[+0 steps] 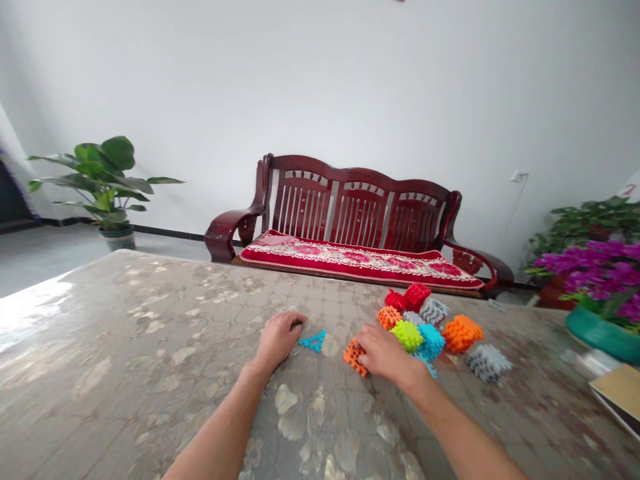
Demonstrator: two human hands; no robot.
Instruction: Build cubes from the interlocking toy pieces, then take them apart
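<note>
Hands [278, 339] [383, 352] on table [150, 347] beside blocks [431, 340]

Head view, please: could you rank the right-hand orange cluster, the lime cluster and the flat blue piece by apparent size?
1. right-hand orange cluster
2. lime cluster, somewhat smaller; similar distance from the camera, so fairly sure
3. flat blue piece, clearly smallest

The right hand [383, 352] covered most of an orange piece [353, 355], so its grip could not be told. The left hand [277, 337] lay with its fingers curled, hiding the spot beneath them. Both forearms ran off the bottom edge. The right edge cut off a green pot [600, 333] and a book [620, 390]. A dark shape [10, 193] at the left edge was blurred.
</note>
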